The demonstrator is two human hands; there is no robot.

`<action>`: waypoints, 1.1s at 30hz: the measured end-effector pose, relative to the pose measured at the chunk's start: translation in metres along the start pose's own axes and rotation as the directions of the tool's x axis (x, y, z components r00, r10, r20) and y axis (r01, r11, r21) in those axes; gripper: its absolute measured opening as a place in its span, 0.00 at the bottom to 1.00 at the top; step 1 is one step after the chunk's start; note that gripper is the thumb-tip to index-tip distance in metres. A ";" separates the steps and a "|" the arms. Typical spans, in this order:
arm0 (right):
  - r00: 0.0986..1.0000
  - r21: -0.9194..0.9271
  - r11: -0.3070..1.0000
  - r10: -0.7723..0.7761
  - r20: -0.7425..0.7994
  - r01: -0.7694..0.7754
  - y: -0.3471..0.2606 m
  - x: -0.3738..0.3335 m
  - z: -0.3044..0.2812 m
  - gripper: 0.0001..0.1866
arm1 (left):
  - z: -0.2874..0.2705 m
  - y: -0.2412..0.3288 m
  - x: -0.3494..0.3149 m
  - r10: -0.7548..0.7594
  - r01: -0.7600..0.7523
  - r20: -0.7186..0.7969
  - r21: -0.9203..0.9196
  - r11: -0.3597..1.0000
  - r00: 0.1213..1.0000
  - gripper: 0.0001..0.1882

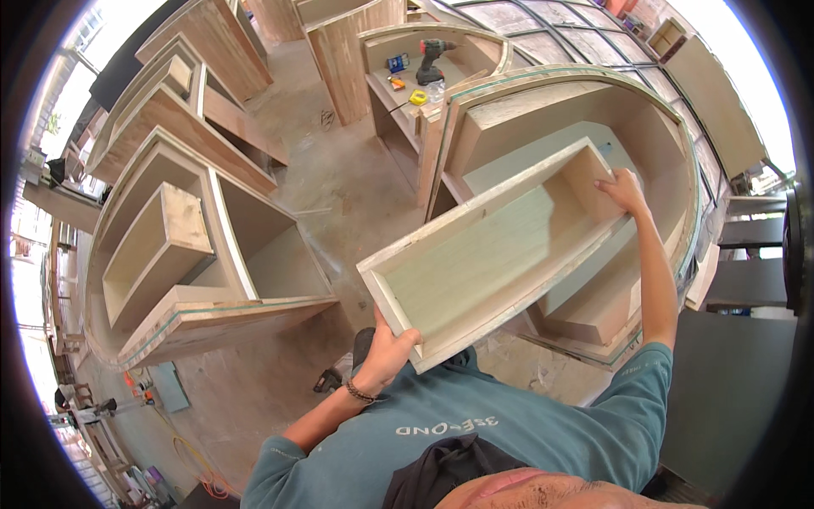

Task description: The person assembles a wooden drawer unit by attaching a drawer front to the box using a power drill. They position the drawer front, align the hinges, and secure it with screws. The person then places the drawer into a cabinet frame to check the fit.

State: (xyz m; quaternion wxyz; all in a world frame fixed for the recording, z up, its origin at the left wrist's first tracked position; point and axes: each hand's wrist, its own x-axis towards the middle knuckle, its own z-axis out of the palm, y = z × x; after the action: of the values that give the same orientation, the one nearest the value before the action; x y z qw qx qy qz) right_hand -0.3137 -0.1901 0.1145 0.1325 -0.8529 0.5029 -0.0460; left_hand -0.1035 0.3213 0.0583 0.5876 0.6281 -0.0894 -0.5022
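Between my two hands hangs a long wooden drawer (483, 263), its open side facing up and its length slanting from near left to far right. My left hand (393, 349) is closed round the near left end, thumb over the rim. At the far right end my right hand (623, 192) grips the other short wall, fingers hooked over the edge. The drawer's far end is over an open wooden cabinet (577, 81) with a curved side; whether the two touch I cannot tell. Part of the cabinet's inside is hidden behind the drawer.
Left stands another curved cabinet (246, 246) with a drawer (157, 254) in it. Beyond, a cabinet top holds a cordless drill (432, 61) and a yellow tape measure (418, 97). A power tool (326, 380) lies on the floor by my left arm. An orange cord (199, 467) trails lower left.
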 end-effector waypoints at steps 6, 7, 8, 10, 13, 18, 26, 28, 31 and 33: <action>0.994 0.027 0.997 -0.072 -0.079 0.074 -0.025 -0.047 -0.043 0.18 | -0.041 0.020 -0.020 0.074 -0.078 0.037 0.140 0.987 0.997 0.47; 0.992 0.040 0.995 -0.086 -0.097 0.090 -0.032 -0.058 -0.054 0.17 | -0.051 0.020 -0.021 0.083 -0.089 0.043 0.145 0.986 0.996 0.46; 0.986 0.039 0.993 -0.102 -0.132 0.108 -0.034 -0.070 -0.067 0.17 | -0.061 0.020 -0.021 0.095 -0.102 0.054 0.148 0.984 0.994 0.46; 0.971 0.038 0.988 -0.137 -0.197 0.147 -0.038 -0.095 -0.091 0.18 | -0.076 0.025 -0.024 0.118 -0.122 0.040 0.133 0.984 0.992 0.42; 0.958 0.036 0.995 -0.079 -0.277 0.092 -0.095 -0.150 -0.137 0.18 | -0.104 0.017 -0.017 0.125 -0.126 0.013 0.089 0.988 0.992 0.37; 0.842 -0.075 0.977 -0.210 -0.497 0.200 -0.160 -0.222 -0.187 0.18 | -0.125 -0.006 0.002 0.283 -0.297 -0.121 -0.117 0.948 0.952 0.17; 0.680 -0.097 0.982 -0.182 -0.710 0.162 -0.259 -0.290 -0.214 0.23 | -0.130 -0.031 0.050 0.208 -0.332 -0.294 -0.475 0.815 0.933 0.24; 0.598 -0.132 0.971 -0.226 -0.769 0.197 -0.263 -0.287 -0.216 0.25 | -0.134 -0.028 0.057 0.214 -0.369 -0.323 -0.564 0.739 0.922 0.23; 0.555 -0.264 0.942 -0.337 -0.761 0.209 -0.270 -0.291 -0.215 0.24 | -0.146 -0.007 0.064 0.234 -0.451 -0.403 -0.615 0.647 0.885 0.22; 0.426 -0.317 0.901 -0.422 -0.800 0.297 -0.273 -0.293 -0.214 0.21 | -0.156 0.005 0.073 0.286 -0.530 -0.456 -0.609 0.590 0.842 0.21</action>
State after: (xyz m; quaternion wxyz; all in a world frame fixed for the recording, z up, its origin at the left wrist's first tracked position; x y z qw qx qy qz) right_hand -0.2714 0.1524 0.4104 -0.1997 -0.8115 0.3095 -0.4537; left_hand 0.0480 0.3698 -0.0064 0.8906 0.3810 0.0628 -0.2402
